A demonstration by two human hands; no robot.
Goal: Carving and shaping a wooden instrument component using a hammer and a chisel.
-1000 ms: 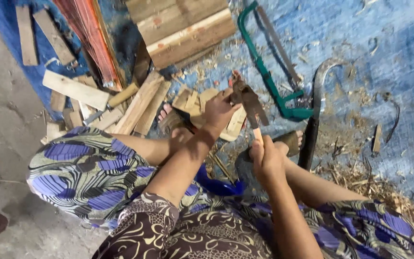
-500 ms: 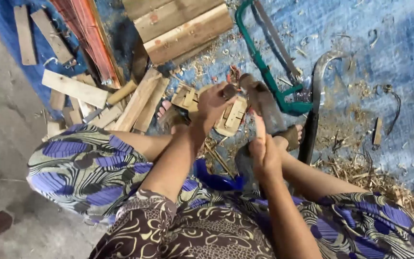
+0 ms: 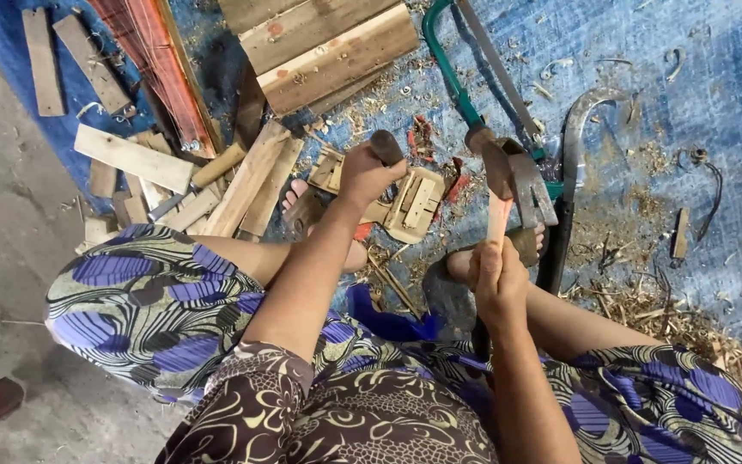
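Person sits on a blue tarp [image 3: 714, 77] spread over grey concrete floor [image 3: 2, 258], w/ wood shavings, planks [image 3: 328, 43], scrap slats [image 3: 130, 159], a green saw [image 3: 457, 86] & a curved sickle [image 3: 573, 137] lying around. Left hand [image 3: 367, 172] has its grip closed on a dark tool handle [image 3: 386, 144], pressed to a small pale wood piece [image 3: 405, 202] on the tarp by the foot. Right hand [image 3: 500, 279] grips a hammer [image 3: 508, 176], raised just right of that piece.

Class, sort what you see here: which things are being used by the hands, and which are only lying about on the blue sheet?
In use:
left hand gripping a dark round wooden handle
right hand gripping a reddish stick
pale flat carved wood piece

Lying about:
green-framed saw
curved grey sickle
stacked pale planks
wood shavings
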